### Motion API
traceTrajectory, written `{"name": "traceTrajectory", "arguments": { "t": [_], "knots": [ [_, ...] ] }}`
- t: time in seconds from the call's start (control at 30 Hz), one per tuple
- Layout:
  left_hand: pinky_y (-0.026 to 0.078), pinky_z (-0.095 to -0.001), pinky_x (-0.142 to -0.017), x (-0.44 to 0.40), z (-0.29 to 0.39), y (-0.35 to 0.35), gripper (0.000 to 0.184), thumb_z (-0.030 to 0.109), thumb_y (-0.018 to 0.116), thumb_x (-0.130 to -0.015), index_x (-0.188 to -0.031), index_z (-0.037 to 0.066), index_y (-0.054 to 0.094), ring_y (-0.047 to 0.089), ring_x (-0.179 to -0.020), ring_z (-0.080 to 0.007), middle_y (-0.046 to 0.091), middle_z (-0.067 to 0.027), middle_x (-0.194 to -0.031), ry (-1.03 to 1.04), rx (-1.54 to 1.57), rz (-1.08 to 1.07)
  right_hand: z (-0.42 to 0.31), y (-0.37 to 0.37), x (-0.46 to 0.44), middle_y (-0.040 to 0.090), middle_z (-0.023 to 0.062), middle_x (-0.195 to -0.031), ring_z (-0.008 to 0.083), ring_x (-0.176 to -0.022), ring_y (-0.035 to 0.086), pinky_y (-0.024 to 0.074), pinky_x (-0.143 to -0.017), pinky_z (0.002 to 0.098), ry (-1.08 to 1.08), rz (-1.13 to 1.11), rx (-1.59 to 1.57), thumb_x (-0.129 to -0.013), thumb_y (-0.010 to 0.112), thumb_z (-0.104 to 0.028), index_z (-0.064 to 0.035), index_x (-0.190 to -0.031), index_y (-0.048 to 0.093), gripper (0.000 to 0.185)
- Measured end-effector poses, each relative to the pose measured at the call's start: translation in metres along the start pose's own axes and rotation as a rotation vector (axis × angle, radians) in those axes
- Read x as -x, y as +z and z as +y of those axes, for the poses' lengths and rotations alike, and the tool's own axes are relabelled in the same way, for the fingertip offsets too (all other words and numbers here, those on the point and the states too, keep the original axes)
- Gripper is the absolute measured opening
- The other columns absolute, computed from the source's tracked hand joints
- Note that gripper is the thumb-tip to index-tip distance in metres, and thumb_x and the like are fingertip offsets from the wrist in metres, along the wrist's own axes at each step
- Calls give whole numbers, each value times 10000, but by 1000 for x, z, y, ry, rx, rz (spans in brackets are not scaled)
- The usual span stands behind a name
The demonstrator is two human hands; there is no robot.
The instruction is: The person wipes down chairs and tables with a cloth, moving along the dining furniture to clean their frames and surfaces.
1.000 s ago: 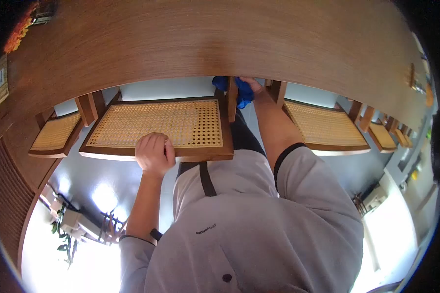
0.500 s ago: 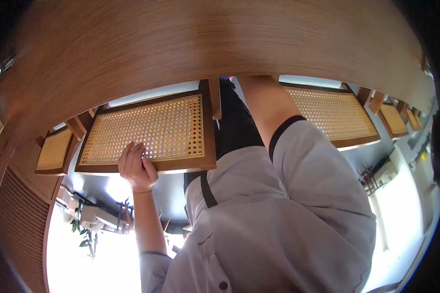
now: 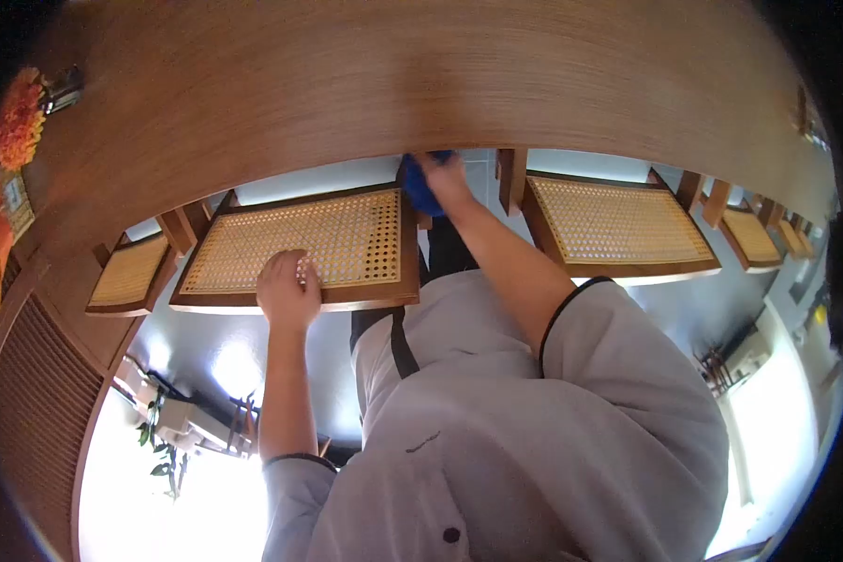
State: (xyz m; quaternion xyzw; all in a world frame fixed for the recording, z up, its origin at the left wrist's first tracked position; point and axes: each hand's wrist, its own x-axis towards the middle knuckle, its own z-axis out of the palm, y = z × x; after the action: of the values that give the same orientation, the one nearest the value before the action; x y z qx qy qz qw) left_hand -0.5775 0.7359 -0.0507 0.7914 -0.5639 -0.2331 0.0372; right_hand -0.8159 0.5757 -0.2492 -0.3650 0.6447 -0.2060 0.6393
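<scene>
My left hand [image 3: 288, 286] rests over the near wooden rim of a cane chair panel [image 3: 309, 244]. Its fingers lie bent on the woven cane and the thumb is apart from them. My right hand [image 3: 448, 183] is closed around a blue cloth [image 3: 421, 190], next to the panel's right edge and just below the edge of the wooden table [image 3: 421, 103]. Part of the cloth hangs down beside the chair. The fingertips of the right hand are blurred and partly hidden by the cloth.
Another cane chair [image 3: 628, 225] stands to the right, and smaller ones [image 3: 126, 276] line both sides. Orange flowers [image 3: 21, 122] are at the far left of the table. A slatted wooden panel [image 3: 37, 412] is at lower left, with plant leaves [image 3: 159, 450] beyond.
My right hand, earlier hidden by the table edge, is now in view with the blue cloth. The view has shifted, showing the flowers at left; my left hand remains on the chair.
</scene>
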Motion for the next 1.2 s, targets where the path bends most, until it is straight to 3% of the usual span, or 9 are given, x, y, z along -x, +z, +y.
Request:
{"name": "traceTrajectory", "arguments": {
  "t": [0.2,0.3,0.4,0.6,0.73,0.83,0.93,1.1,1.2],
  "knots": [
    [499,-455,-978,-76,64,60,432,310,633,-954,-1245,-7,596,637,-1114,-418,671,-219,-1204,-141,473,-322,-53,34,22,556,214,-1406,377,-1221,597,527,-967,440,103,124,686,-827,730,-394,-58,-1376,533,673],
    [476,-430,-996,-117,61,171,511,318,636,-980,-1385,35,507,628,-1158,-351,659,-172,-1256,-439,972,-418,-63,27,-5,521,201,-1454,367,-1279,554,496,-1012,442,-11,-13,774,-857,690,-395,-89,-1372,566,611],
    [466,-424,-1016,-147,75,203,544,316,645,-974,-1415,41,484,608,-1207,-354,645,-176,-1295,-252,822,-289,-29,16,-33,493,184,-1495,347,-1348,492,439,-1075,445,-549,94,822,-882,676,-381,-95,-1402,552,606],
    [425,-445,-1070,-173,87,149,556,305,673,-951,-1400,27,498,547,-1285,-389,599,-241,-1341,101,630,-449,-22,1,-24,563,167,-1408,262,-1273,520,422,-1057,403,178,21,-341,-907,704,-357,-9,-1358,577,583],
    [466,-467,-1013,-136,76,155,535,303,671,-955,-1378,21,504,601,-1203,-399,625,-245,-1290,193,672,-410,-34,2,45,654,156,-1239,247,-1070,629,502,-933,381,262,80,-204,-887,739,-424,51,-1298,586,646],
    [485,-473,-973,-121,72,140,487,300,665,-961,-1330,16,522,619,-1162,-407,632,-253,-1256,53,512,-755,10,2,67,674,173,-1181,271,-987,677,541,-859,381,387,204,-185,-863,754,-489,58,-1275,584,706],
    [487,-501,-932,-114,67,151,361,273,590,-995,-1256,28,544,620,-1104,-450,650,-261,-1180,44,586,-624,24,8,60,726,177,-1074,352,-947,705,543,-835,429,378,303,-7,-880,714,-503,18,-1204,668,615],
    [490,-461,-919,-168,49,170,400,290,606,-999,-1287,20,538,576,-1197,-379,613,-251,-1269,162,483,-164,-29,27,-14,654,168,-1281,376,-1188,604,465,-1000,454,-114,189,639,-914,641,-485,-54,-1327,612,598],
    [465,-430,-924,-211,52,192,385,267,645,-972,-1251,13,571,529,-1140,-269,598,-163,-1227,-71,931,-281,-17,36,-42,523,126,-1486,336,-1389,448,346,-1142,446,-462,318,823,-938,587,-464,-92,-1429,536,618]
  ]
}}
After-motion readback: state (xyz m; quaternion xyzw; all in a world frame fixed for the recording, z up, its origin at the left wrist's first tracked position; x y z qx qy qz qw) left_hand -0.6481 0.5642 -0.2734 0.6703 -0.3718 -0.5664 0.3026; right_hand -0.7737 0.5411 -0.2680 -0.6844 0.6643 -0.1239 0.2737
